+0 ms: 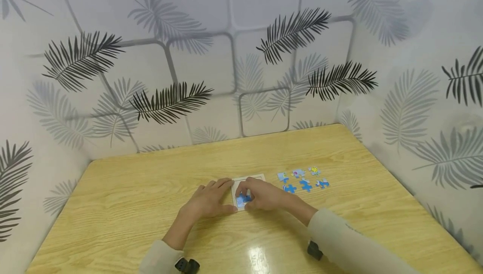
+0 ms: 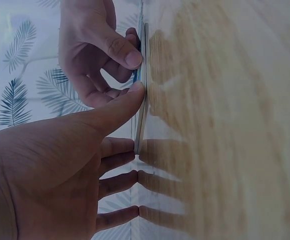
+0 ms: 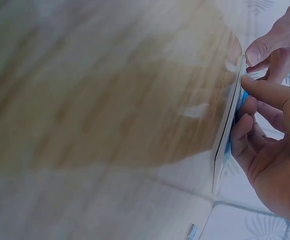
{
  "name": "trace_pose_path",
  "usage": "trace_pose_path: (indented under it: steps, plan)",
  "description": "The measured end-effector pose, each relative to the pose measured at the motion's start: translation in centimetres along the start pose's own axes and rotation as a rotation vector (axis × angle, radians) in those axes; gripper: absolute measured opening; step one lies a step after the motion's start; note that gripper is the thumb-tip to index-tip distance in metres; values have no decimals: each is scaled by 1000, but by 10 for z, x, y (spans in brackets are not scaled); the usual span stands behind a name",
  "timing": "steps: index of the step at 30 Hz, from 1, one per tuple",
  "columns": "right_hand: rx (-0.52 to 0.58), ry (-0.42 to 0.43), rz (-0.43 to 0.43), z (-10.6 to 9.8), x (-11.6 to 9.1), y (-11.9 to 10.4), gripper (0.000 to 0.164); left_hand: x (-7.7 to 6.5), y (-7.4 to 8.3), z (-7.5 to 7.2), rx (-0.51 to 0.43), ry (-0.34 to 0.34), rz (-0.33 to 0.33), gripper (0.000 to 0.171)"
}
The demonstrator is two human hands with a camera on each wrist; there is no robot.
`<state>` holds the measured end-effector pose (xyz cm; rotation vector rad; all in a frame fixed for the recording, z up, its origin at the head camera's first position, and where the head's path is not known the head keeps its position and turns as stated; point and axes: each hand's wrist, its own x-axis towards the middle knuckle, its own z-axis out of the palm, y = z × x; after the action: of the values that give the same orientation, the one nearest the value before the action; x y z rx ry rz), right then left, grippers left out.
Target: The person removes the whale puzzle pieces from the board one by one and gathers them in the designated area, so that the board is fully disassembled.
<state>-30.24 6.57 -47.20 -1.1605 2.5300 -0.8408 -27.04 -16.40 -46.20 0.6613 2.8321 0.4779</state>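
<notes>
A pale puzzle board (image 1: 259,176) with a raised rim lies flat on the table, partly covered by both hands. Blue puzzle pieces (image 1: 241,200) sit in its near left corner. My left hand (image 1: 211,200) rests along the board's left side, fingers spread and fairly straight; in the left wrist view its thumb tip lies at the board's edge and the other fingertips touch the table. Over the board, my right hand (image 1: 264,194) has its fingers curled down onto a blue puzzle piece (image 3: 244,96), with its thumb at the near rim. The fingers hide part of that piece.
Several loose puzzle pieces (image 1: 305,185) lie in two rows right of the board, blue with small coloured pictures. The wood-patterned table (image 1: 151,190) meets a leaf-patterned wall (image 1: 211,110) at the back. Black wrist devices (image 1: 186,265) sit at both sleeves.
</notes>
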Motion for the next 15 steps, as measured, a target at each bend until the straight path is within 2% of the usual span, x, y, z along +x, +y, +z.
trace_pose_path:
  steps: [8, 15]
  plan:
    - [79, -10, -8, 0, 1, 3, 34, -1, 2, 0, 0, 2, -8, 84]
    - [104, -18, 4, -1, 0, 1, 33, 0, 1, 0, -3, 3, -3, 83]
